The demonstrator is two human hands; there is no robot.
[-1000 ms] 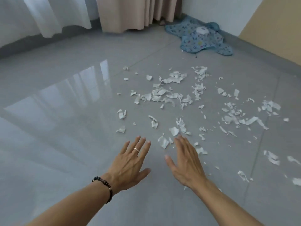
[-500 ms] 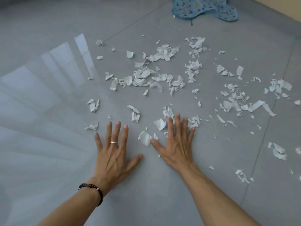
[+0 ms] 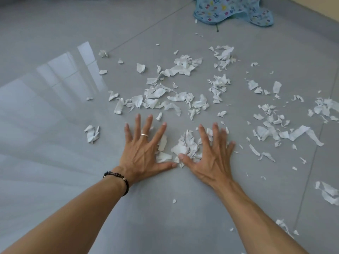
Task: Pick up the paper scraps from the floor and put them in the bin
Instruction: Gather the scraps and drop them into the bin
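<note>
Left hand [image 3: 142, 154]: fingers spread and straight, palm down on the floor [image 3: 55, 162], pinching nothing. A ring sits on one finger; a dark beaded bracelet [image 3: 117, 178] circles the wrist. Right hand [image 3: 212, 158]: likewise splayed flat, fingers straight, holding nothing.

Between the two hands lies a small gathered heap of paper scraps [image 3: 185, 145]. It touches the inner edge of both hands, and the two thumbs nearly meet below it. The heap sits a little nearer the right hand, whose fingers overlie some pieces. It has no clear long axis. Judgement: the coming move turns on closing both hands inward and cupping under this heap.

Further out, the bulk of the scattered scraps [image 3: 165, 99] lies ahead of the fingertips and off to the right, with a long strip [image 3: 302, 132] to the right. None is yet lifted.

At the far edge lies a blue patterned cloth [image 3: 229, 10]. No bin is in view. No legible writing or brand is seen.
</note>
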